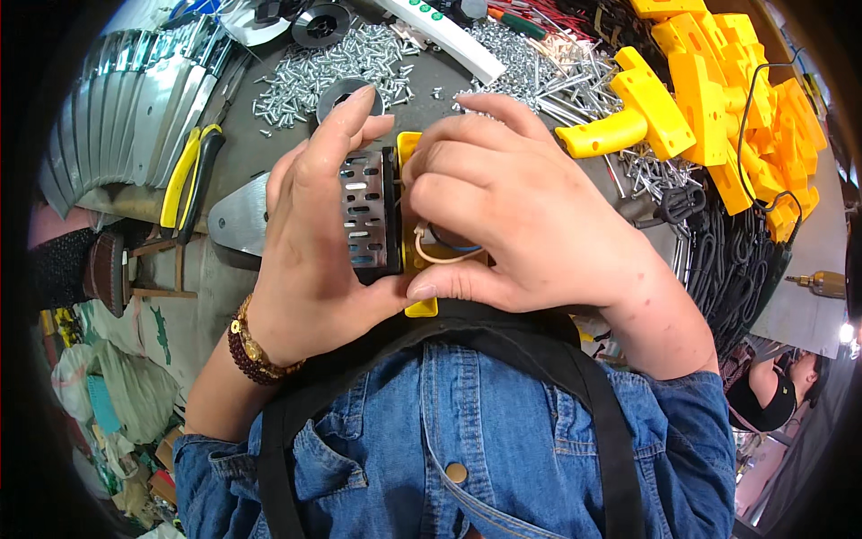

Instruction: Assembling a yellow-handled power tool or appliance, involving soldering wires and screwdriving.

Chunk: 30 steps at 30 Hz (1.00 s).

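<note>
My left hand (pixel 310 242) is spread along the slotted guard (pixel 366 211), thumb at the yellow casing (pixel 422 308), just right of the guard on the near side of the table (pixel 238 153). My right hand (pixel 521 211) curls over the casing; hidden fingertips, so I cannot tell what they pinch. Hold the guard square; route the pale wire (pixel 449 261) clear of edges.

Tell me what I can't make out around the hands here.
In the head view:
- Yellow part: middle covered by the right hand.
- Pale wire: partly hidden by the same hand.
- Slotted metal housing: left side behind the left hand.
- White strip: cut off by the top edge.
- Screws: threads too small.
</note>
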Motion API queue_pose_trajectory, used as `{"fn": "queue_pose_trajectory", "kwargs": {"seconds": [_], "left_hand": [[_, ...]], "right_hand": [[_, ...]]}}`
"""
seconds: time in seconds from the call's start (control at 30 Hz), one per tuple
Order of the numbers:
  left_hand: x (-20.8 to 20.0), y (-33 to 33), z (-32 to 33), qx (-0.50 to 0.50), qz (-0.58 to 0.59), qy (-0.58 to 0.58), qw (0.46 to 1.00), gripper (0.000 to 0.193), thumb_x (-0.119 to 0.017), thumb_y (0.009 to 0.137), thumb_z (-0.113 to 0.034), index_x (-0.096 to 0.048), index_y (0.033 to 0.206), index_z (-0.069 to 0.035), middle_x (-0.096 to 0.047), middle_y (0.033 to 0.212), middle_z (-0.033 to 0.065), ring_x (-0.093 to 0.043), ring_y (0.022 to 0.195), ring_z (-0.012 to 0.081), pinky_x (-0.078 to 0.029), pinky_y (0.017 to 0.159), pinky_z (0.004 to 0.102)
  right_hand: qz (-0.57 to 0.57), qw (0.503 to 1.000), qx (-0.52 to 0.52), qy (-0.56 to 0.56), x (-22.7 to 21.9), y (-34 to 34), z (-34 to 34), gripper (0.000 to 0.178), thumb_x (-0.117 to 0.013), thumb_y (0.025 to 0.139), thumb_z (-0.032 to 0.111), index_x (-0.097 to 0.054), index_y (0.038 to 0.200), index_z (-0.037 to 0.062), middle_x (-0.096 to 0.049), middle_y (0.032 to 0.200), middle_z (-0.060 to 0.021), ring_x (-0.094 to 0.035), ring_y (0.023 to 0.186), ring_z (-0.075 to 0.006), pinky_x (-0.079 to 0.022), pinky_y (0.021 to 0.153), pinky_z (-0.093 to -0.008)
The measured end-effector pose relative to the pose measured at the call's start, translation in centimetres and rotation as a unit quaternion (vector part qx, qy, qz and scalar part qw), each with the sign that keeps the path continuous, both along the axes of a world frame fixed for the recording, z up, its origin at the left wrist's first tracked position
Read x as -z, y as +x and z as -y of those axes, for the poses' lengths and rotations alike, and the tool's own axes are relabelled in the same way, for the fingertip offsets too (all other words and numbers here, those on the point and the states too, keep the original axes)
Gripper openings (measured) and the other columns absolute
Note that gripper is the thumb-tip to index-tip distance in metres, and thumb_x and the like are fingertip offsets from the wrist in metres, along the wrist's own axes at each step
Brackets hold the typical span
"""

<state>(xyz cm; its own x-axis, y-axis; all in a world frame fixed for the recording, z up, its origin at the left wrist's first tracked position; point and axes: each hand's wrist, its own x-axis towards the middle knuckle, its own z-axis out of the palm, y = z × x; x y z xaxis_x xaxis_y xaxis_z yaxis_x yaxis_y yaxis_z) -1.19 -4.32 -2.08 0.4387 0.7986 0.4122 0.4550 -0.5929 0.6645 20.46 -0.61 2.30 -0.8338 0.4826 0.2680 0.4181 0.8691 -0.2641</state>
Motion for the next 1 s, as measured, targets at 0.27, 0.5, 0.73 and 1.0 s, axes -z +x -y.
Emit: {"fn": "queue_pose_trajectory", "kwargs": {"seconds": [0.27, 0.5, 0.73, 1.0], "left_hand": [[0.7, -0.6, 0.9, -0.038, -0.004, 0.074, 0.997, 0.100, -0.090, 0.063, -0.033, -0.036, 0.142, -0.004, -0.048, 0.137, 0.0190, -0.046, 0.130, 0.0362, -0.035, 0.109, 0.0490], [-1.7, 0.6, 5.2, -0.052, -0.255, 0.186, 0.948, 0.040, -0.075, 0.075, -0.041, -0.073, 0.105, -0.016, -0.053, 0.095, 0.0014, -0.052, 0.086, 0.0233, -0.041, 0.078, 0.0427], [-1.9, 0.6, 5.1, 0.022, -0.261, 0.195, 0.945, 0.038, -0.073, 0.077, -0.026, -0.071, 0.108, -0.004, -0.048, 0.075, 0.0004, -0.049, 0.060, 0.0156, -0.038, 0.053, 0.0307], [-1.8, 1.0, 5.1, 0.042, -0.302, 0.151, 0.940, 0.032, -0.071, 0.080, -0.022, -0.070, 0.105, -0.001, -0.045, 0.070, 0.0002, -0.049, 0.057, 0.0138, -0.038, 0.049, 0.0294]], "right_hand": [[0.016, 0.999, 0.036, -0.008, -0.4, -0.1, 0.9, 0.050, -0.071, 0.079, 0.056, -0.062, 0.097, 0.0109, -0.061, 0.105, -0.0065, -0.055, 0.117, -0.0288, -0.030, 0.110, -0.0545], [-0.074, 0.994, 0.035, -0.071, 1.5, 0.6, -0.2, 0.027, -0.069, 0.087, 0.029, -0.062, 0.101, 0.0074, -0.063, 0.106, -0.0088, -0.055, 0.114, -0.0338, -0.039, 0.102, -0.0464], [-0.084, 0.995, 0.035, -0.049, 1.5, 0.7, 0.1, 0.027, -0.068, 0.088, 0.029, -0.062, 0.102, 0.0061, -0.063, 0.106, -0.0096, -0.056, 0.113, -0.0349, -0.042, 0.098, -0.0449], [-0.088, 0.995, 0.034, -0.044, 1.6, 0.6, 0.5, 0.031, -0.071, 0.086, 0.034, -0.063, 0.101, 0.0078, -0.063, 0.106, -0.0093, -0.056, 0.112, -0.0352, -0.042, 0.097, -0.0446]]}}
